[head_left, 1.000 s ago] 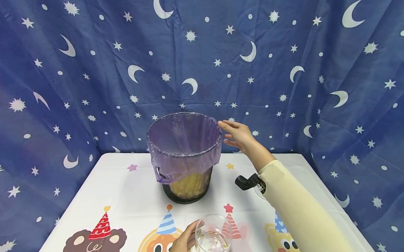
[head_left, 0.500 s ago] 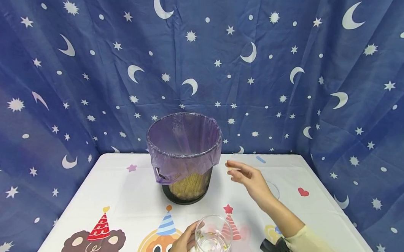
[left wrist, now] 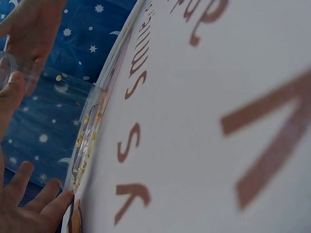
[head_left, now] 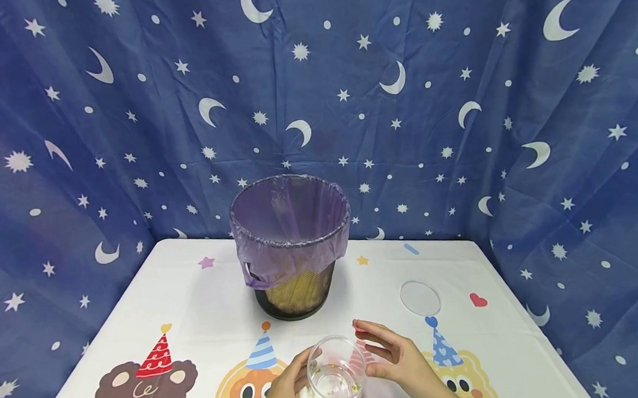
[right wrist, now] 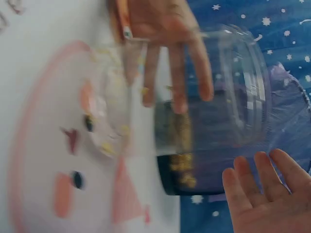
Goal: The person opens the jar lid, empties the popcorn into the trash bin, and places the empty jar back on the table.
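Observation:
On the near part of the table a clear plastic jar [head_left: 335, 366] stands upright, its round mouth uncovered. Small yellow bits lie at its bottom, seen in the left wrist view along the base of the jar [left wrist: 85, 141]. My left hand [head_left: 287, 390] grips the jar from the left side. To the right of the jar, my right hand [head_left: 396, 357] holds nothing, its fingers spread and slightly bent close to the jar wall. The right wrist view shows the right hand's fingers [right wrist: 257, 182] loosely extended beside the jar.
A mesh wastebasket [head_left: 302, 290] lined with a purple bag [head_left: 292, 260] stands farther back, left of centre. Right of it a clear round lid [head_left: 420, 298] lies on the printed white tablecloth [head_left: 194, 301]. A blue starry curtain [head_left: 314, 103] hangs behind.
My right hand has come back from beside the wastebasket's rim, down and toward me, to the right side of the jar. My left hand and the jar stay put.

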{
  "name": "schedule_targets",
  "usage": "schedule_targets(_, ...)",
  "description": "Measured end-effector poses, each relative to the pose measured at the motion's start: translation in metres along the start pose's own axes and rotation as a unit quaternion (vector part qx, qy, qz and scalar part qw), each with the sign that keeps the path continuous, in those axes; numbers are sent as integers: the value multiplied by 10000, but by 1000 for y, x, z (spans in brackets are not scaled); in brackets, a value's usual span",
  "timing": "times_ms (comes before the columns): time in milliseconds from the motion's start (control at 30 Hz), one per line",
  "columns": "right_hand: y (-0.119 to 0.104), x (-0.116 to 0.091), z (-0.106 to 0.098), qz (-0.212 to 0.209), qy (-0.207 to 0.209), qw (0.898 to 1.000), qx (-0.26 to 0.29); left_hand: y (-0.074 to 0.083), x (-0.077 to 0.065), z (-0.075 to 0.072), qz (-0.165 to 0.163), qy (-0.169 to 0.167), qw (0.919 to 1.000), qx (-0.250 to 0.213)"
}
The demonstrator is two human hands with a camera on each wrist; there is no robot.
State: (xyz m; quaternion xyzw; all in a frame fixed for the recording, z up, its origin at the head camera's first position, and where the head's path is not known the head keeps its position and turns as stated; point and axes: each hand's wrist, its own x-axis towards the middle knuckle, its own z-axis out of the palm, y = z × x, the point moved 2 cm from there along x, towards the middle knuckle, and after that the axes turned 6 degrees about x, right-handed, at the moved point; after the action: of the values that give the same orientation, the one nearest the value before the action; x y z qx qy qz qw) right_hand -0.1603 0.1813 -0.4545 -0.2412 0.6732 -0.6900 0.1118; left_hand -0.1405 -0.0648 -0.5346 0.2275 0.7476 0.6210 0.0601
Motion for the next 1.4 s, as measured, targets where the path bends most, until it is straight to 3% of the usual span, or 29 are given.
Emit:
schedule_targets(167,18,-12,7,479,39,9987,183,0,0,1,-159,-7,9999,-5)
schedule_targets(333,32,-18,13,934,158,9947,398,-2,3,2,73,8,10000,-37)
schedule_targets(600,39,-20,10,970,484,9939,215,3,13,8,-98,-34,9999,-130)
schedule_targets(767,38,-17,-3,901,490,9947,78,7,26,11,-109,-45,9995,298)
schedule_targets(900,35,-9,-19,760,461,9960,70,11,43,14,-145,30,9980,608)
schedule_targets(1067,27,7,-47,516,360,9975,-310,13,72,18,-123,203,9965,806)
schedule_targets(1400,3,44,-103,470,108,9932,-1059,14,140,27,51,322,9967,741)
